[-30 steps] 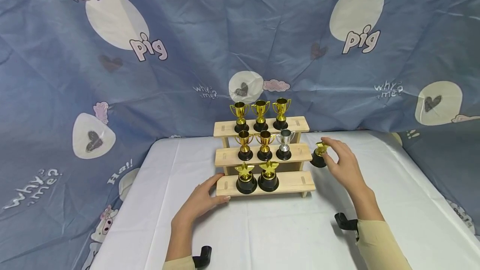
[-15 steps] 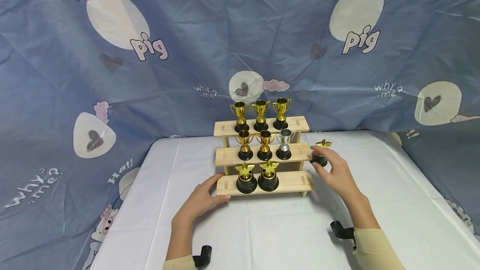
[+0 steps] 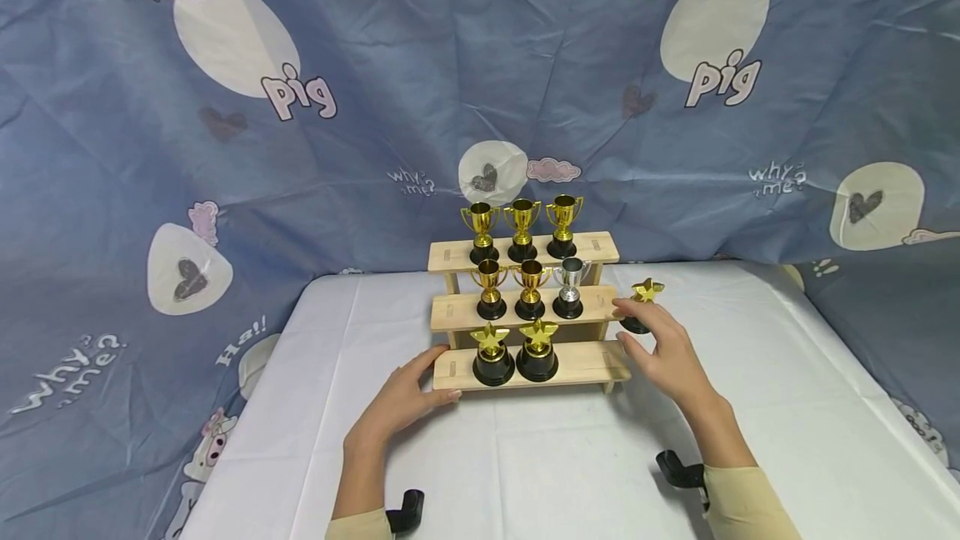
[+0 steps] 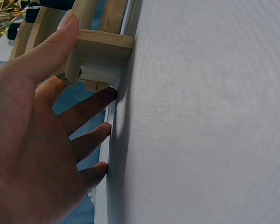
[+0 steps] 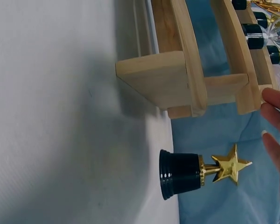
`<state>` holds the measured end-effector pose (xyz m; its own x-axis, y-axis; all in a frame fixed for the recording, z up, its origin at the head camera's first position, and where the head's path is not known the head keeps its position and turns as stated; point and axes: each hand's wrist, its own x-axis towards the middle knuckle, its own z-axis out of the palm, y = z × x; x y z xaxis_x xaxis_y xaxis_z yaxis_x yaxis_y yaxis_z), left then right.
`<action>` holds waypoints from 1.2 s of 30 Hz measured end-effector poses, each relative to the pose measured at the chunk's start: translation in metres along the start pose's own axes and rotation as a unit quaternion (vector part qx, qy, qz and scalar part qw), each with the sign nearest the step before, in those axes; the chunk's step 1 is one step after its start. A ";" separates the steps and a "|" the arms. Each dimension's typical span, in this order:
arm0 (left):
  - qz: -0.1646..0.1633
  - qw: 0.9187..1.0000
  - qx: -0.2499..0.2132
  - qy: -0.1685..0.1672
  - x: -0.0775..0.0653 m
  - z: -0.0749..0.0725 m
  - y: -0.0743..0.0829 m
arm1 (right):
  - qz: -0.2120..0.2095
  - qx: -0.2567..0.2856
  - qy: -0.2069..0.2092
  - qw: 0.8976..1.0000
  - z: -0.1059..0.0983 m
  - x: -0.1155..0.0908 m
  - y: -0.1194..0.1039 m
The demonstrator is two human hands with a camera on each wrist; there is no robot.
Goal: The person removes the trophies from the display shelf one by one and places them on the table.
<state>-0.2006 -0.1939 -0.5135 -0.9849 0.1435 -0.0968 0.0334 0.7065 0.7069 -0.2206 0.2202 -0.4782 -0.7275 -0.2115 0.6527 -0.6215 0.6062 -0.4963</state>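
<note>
My left hand [image 3: 405, 398] pinches the left end of the bottom tier of a three-step wooden display stand [image 3: 585, 365], thumb along the front edge. In the left wrist view its other fingers spread out beside the stand, straight and near the white cloth. My right hand [image 3: 671, 361] holds nothing, its fingers reaching to the right end of the middle tier. Just behind it a gold star trophy [image 5: 182, 172] stands upright on the table, partly hidden by the hand in the head view. Two more star trophies [image 3: 492, 363] stand on the bottom tier.
Three gold cup trophies [image 3: 521, 223] line the top tier. On the middle tier are two gold cups [image 3: 529, 282] and a silver cup [image 3: 571, 282]. A white cloth [image 3: 540, 473] covers the table, with a blue patterned curtain [image 3: 375, 107] behind it.
My right hand has let go of the star trophy, leaving it on the table, and has moved left and slightly nearer me to the stand's end. The left hand keeps its place.
</note>
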 end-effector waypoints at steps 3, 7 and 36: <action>-0.002 1.000 -0.001 -0.001 0.000 0.000 -0.001 | -0.001 0.007 0.004 1.000 0.001 0.000 -0.003; -0.003 1.000 -0.001 0.000 0.000 0.001 -0.001 | 0.001 0.016 0.009 1.000 0.001 0.001 -0.007; -0.001 1.000 -0.006 -0.001 -0.002 -0.002 0.001 | -0.046 0.062 -0.009 0.997 0.023 0.010 -0.029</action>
<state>-0.1985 -0.1948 -0.5108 -0.9847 0.1427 -0.1000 0.0288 0.6992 0.7143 -0.2164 0.1822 -0.4704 -0.6696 -0.2763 0.6894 -0.7167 0.4837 -0.5024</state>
